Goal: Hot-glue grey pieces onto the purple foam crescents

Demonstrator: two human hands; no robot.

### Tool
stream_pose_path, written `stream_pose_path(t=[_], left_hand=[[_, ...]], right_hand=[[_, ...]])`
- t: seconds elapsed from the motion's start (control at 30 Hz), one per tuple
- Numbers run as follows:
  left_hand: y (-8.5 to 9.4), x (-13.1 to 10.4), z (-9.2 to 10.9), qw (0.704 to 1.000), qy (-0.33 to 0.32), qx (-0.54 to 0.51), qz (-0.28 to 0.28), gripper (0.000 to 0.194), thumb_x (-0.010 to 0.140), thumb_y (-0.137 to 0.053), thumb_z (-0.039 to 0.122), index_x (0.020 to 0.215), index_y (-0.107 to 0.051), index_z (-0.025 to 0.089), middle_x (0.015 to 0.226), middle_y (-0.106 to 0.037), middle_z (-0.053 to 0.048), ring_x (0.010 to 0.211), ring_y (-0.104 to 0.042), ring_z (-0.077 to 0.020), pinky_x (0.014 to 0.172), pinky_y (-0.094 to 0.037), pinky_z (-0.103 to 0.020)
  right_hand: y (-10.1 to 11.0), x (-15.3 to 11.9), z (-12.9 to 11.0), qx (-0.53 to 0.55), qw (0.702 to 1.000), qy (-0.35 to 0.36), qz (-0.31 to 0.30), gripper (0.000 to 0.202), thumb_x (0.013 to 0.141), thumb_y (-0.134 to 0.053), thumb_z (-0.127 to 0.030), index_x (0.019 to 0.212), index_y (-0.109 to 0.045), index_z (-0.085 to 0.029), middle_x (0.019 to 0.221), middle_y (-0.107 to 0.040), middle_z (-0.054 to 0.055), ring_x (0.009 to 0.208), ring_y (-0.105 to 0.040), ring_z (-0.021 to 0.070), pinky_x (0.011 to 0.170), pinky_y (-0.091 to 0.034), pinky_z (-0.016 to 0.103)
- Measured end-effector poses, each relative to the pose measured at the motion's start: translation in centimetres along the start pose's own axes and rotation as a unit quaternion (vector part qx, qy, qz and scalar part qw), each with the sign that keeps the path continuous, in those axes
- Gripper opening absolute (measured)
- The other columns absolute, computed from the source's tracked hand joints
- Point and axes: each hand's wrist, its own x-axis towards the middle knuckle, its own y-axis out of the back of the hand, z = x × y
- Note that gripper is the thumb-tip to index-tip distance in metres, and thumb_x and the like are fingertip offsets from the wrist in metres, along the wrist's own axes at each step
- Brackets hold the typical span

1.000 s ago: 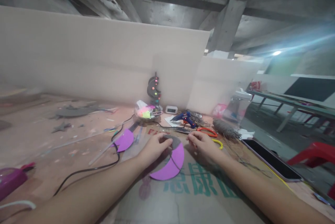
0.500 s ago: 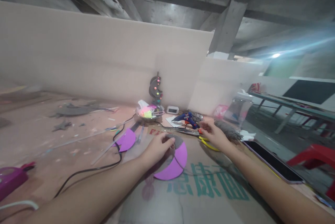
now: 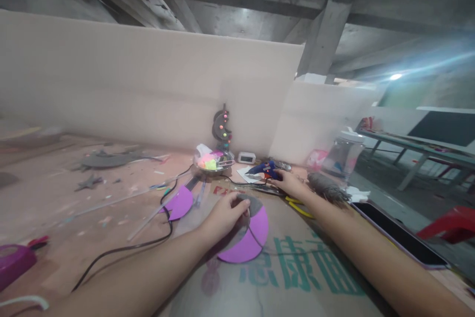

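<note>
My left hand pinches the upper left part of a crescent, which is purple with a grey wrapped section at its top. A thin grey cord runs from the pinch across the purple face. Farther back, my right hand has its fingers closed around the handle end of a blue glue gun. The gun's tip points left over a small white paper. Yellow-handled pliers lie beneath my right wrist.
Cardboard lies under the crescent. Behind are a bowl, a small clock and a decorated moon. At right are grey yarn, a jar and a phone. A black cable crosses the left side.
My right hand has moved left onto the glue gun and closed on its handle. My left hand still pinches the crescent, which sits slightly lower in view.
</note>
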Motion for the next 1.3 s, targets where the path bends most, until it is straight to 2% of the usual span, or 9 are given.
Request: stream_pose_path(t=[0.2, 0.33, 0.5, 0.67, 0.77, 0.87, 0.97, 1.17, 1.3], left_hand=[[0.0, -0.3, 0.5, 1.0, 0.012, 0.026, 0.004, 0.026, 0.081, -0.058, 0.041, 0.073, -0.054, 0.017, 0.06, -0.057, 0.002, 0.049, -0.048, -0.0104, 0.05, -0.034, -0.024], [-0.1, -0.1, 0.3, 1.0, 0.005, 0.017, 0.001, 0.025, 0.081, -0.058, 0.04, 0.073, -0.053, 0.017, 0.058, -0.055, 0.002, 0.049, -0.047, -0.0102, 0.049, -0.033, -0.023], [-0.1, 0.0, 0.2, 1.0, 0.007, 0.015, 0.005, 0.024, 0.081, -0.056, 0.038, 0.073, -0.052, 0.016, 0.061, -0.057, 0.002, 0.048, -0.045, -0.0089, 0.049, -0.033, -0.022], [-0.2, -0.2, 0.5, 1.0, 0.013, 0.005, 0.001, 0.023, 0.081, -0.057, 0.038, 0.075, -0.052, 0.017, 0.057, -0.054, 0.003, 0.047, -0.045, -0.009, 0.048, -0.032, -0.022], [-0.3, -0.1, 0.2, 1.0, 0.008, -0.005, 0.002, 0.024, 0.081, -0.057, 0.039, 0.074, -0.052, 0.017, 0.056, -0.053, 0.003, 0.047, -0.044, -0.0088, 0.048, -0.032, -0.022], [-0.3, 0.1, -0.3, 1.0, 0.006, -0.016, 0.004, 0.026, 0.081, -0.057, 0.04, 0.072, -0.05, 0.017, 0.055, -0.052, 0.003, 0.046, -0.044, -0.0087, 0.048, -0.033, -0.022], [-0.2, 0.2, -0.4, 1.0, -0.002, -0.027, 0.005, 0.026, 0.081, -0.057, 0.04, 0.072, -0.049, 0.017, 0.056, -0.053, 0.003, 0.047, -0.045, -0.0086, 0.048, -0.034, -0.022], [-0.2, 0.2, -0.5, 0.999, -0.003, -0.042, 0.005, 0.026, 0.08, -0.057, 0.039, 0.072, -0.05, 0.016, 0.056, -0.052, 0.004, 0.046, -0.045, -0.0082, 0.046, -0.032, -0.021], [0.0, 0.4, -1.0, 1.0, 0.002, -0.027, 0.015, 0.026, 0.08, -0.057, 0.04, 0.073, -0.051, 0.016, 0.058, -0.054, 0.003, 0.048, -0.046, -0.0089, 0.047, -0.033, -0.021]], right_hand=[[-0.6, 0.1, -0.8, -0.031, 0.999, -0.006, 0.002, 0.037, 0.078, -0.062, -0.025, 0.113, -0.059, -0.012, 0.1, -0.07, 0.016, 0.091, -0.065, 0.0291, 0.076, -0.044, 0.035], [0.0, -0.1, -1.1, -0.011, 1.0, -0.008, 0.024, 0.037, 0.081, -0.058, -0.026, 0.116, -0.056, -0.012, 0.106, -0.068, 0.018, 0.095, -0.064, 0.0276, 0.078, -0.043, 0.033], [1.2, -0.7, -1.7, 0.059, 0.997, -0.032, 0.041, 0.034, 0.084, -0.057, -0.03, 0.113, -0.054, -0.013, 0.094, -0.071, 0.013, 0.08, -0.066, 0.0222, 0.071, -0.046, 0.031], [3.0, -2.1, -3.1, 0.173, 0.984, -0.026, 0.032, 0.025, 0.083, -0.057, -0.04, 0.088, -0.06, -0.016, 0.071, -0.071, 0.008, 0.069, -0.068, 0.0208, 0.068, -0.051, 0.031], [4.3, -3.4, -3.7, 0.248, 0.969, 0.007, 0.002, 0.031, 0.085, -0.053, -0.045, 0.081, -0.062, -0.015, 0.083, -0.073, 0.011, 0.07, -0.069, 0.02, 0.072, -0.055, 0.033], [5.4, -5.2, -4.1, 0.357, 0.933, 0.04, -0.02, 0.035, 0.081, -0.06, -0.048, 0.093, -0.063, -0.015, 0.1, -0.072, 0.012, 0.076, -0.07, 0.0206, 0.076, -0.056, 0.036], [6.2, -7.7, -4.5, 0.42, 0.904, 0.061, -0.052, 0.039, 0.074, -0.071, -0.045, 0.099, -0.063, -0.016, 0.103, -0.071, 0.012, 0.085, -0.069, 0.0226, 0.082, -0.054, 0.039], [6.1, -12.4, -5.5, 0.297, 0.943, 0.069, -0.132, 0.035, 0.077, -0.065, -0.051, 0.078, -0.066, -0.016, 0.082, -0.072, 0.01, 0.08, -0.066, 0.0221, 0.074, -0.052, 0.034], [4.4, -13.9, -4.7, 0.342, 0.929, 0.044, -0.131, 0.043, 0.079, -0.06, -0.058, 0.086, -0.067, -0.016, 0.092, -0.073, 0.012, 0.087, -0.067, 0.0243, 0.081, -0.051, 0.038]])
